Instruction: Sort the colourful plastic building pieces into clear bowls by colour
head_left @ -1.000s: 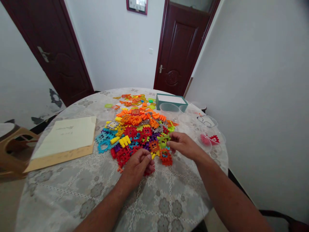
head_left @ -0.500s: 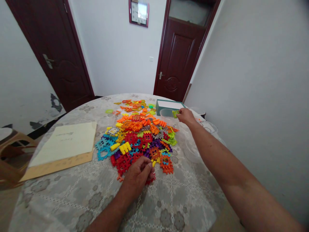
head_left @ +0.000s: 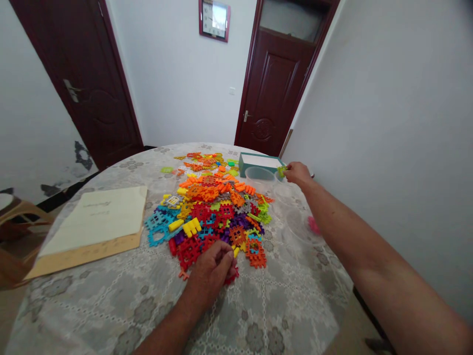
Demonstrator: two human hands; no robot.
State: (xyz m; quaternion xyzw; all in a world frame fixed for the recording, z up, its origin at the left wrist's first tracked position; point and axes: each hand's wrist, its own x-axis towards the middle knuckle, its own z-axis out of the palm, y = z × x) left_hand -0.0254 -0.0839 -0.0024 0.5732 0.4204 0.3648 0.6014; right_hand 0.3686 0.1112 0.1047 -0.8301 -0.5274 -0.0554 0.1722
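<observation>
My right hand (head_left: 298,173) is stretched far out to the right, its fingers pinching a lime-green plastic building piece (head_left: 282,171). That piece is over or beside a small clear tub (head_left: 279,176); whether it touches the rim I cannot tell. Curled at the near edge of a large heap of coloured plastic building pieces (head_left: 210,207) lies my left hand (head_left: 214,264). Anything inside its closed fingers is hidden. Red pieces (head_left: 231,277) show beside and under it. An orange notched piece (head_left: 256,254) lies just to its right.
A green box with a white top (head_left: 260,161) stands at the back, beside a larger clear tub (head_left: 259,176). Another clear tub (head_left: 301,229) on the right has a pink thing (head_left: 314,225) in or next to it. Paper sheets (head_left: 96,217) lie left on the patterned tablecloth (head_left: 144,315).
My right hand has moved right with the lime-green piece, from beside the larger tub to the small one. The pink thing has come into view. My left hand has stayed put.
</observation>
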